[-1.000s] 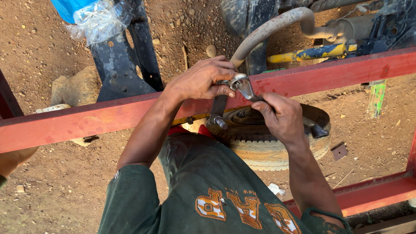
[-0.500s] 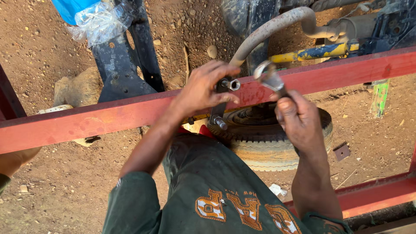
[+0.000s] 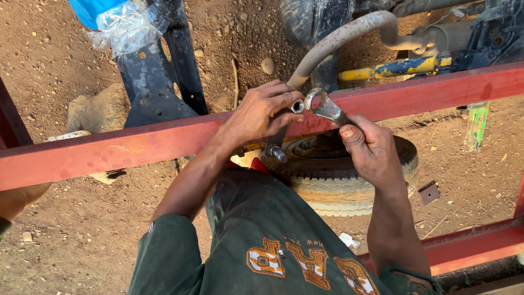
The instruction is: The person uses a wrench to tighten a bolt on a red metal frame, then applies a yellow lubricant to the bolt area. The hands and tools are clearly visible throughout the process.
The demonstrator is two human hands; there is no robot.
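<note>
Wrench, of dull grey metal with a ring-shaped end, is gripped by its shank in the closed right hand and held tilted just beside a small shiny nut, which is pinched between the fingertips of the left hand against the top edge of the red-painted steel beam. Below the beam a threaded bolt is seen, and behind it a worn, dusty rubber tyre lies flat on reddish, pebbled dirt. A curved, grimy hose arches above the beam.
</note>
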